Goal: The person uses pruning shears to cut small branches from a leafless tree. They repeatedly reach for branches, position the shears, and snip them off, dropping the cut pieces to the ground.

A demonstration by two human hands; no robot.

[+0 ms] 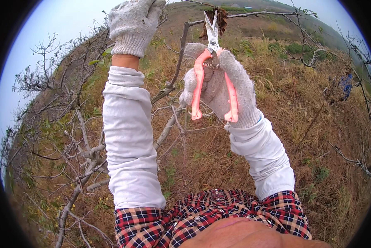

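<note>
My right hand point(222, 83), in a knitted work glove, holds a pair of pruning shears point(213, 62) with pink handles and a coil spring. The handles are spread and the blades point up, parted, in front of a brown shrivelled leaf clump point(221, 23) by a thin branch point(259, 13). My left hand point(134, 26), gloved alike, is raised at the top edge to the left of the shears. Its fingers are bent and partly cut off by the frame, and whether it grips anything is hidden.
A forked tree limb point(180, 52) rises between my arms from a bare, branching tree point(94, 156) at the lower left. More twigs point(356, 161) reach in from the right. Dry grass point(297, 124) covers the slope, and something blue point(346, 86) shows behind branches at the right.
</note>
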